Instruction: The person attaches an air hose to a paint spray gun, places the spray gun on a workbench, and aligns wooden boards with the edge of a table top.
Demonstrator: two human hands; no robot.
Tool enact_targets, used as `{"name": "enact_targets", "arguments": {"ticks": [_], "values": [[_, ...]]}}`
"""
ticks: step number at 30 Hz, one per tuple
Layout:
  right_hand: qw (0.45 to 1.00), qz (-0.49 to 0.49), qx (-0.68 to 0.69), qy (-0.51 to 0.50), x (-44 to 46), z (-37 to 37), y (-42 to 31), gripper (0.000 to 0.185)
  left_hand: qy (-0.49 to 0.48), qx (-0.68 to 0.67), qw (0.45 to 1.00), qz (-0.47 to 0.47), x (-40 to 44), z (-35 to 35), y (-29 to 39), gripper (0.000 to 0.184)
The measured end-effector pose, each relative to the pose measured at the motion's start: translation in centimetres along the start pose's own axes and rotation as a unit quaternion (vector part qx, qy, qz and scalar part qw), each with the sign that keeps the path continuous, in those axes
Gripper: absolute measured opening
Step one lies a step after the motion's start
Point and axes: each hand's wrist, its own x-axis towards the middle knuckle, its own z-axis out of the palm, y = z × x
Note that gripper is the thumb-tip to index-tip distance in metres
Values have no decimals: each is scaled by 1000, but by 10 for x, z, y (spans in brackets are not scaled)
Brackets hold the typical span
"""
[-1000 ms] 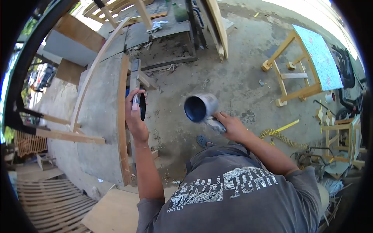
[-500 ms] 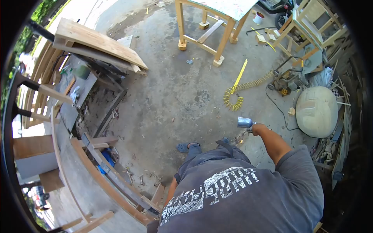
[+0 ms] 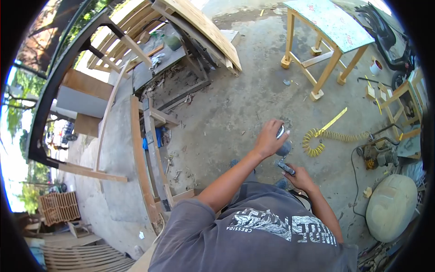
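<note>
My right hand is closed around the handle of a metal spray gun, held in front of my body. Above the gun body sits its silver-grey cup. My left hand reaches over the top of this cup, with fingers curled on its shiny rim. The palm side and whatever lies beneath those fingers are hidden. A coiled yellow air hose lies on the floor beyond my right hand; no link between it and the gun shows.
A wooden table with a pale top stands ahead on small blocks. To the right are a compressor-like machine, a dark cable and a large rounded pale object. Curved wooden frame parts and a leaning board occupy the left.
The spray gun has come in from my right side to the front of my body. My left hand has risen from beside me onto the cup. The view has swung left.
</note>
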Motion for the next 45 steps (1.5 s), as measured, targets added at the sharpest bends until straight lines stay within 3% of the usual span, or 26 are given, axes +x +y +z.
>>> {"name": "enact_targets", "arguments": {"ticks": [3, 5, 8, 18, 23, 29, 39, 45], "values": [[1000, -21, -6, 8, -10, 1, -15, 38, 31, 42, 998, 21, -14, -10, 19, 35], [999, -45, 13, 26, -17, 3, -14, 37, -6, 20, 998, 53, -26, -20, 24, 36], [999, -41, 3, -24, -16, 8, -27, 37, 4, 69, 996, 48, -49, -43, 32, 36], [971, -135, -77, -181, 7, 72, -72, 37, 136, 153, 976, -73, -149, -122, 5, 37], [964, -171, -85, -182, 17, 106, -100, 37, 151, 136, 974, -102, -171, -172, -6, 39], [963, -178, -68, -192, 29, 145, -157, 36, 165, 162, 970, -73, -188, -226, -40, 41], [983, -118, -36, -134, 30, 193, -219, 40, 93, 179, 979, 0, -187, -282, -85, 45], [991, -84, -30, -98, 34, 213, -197, 45, 18, 152, 988, 26, -176, -285, -96, 51]]}}
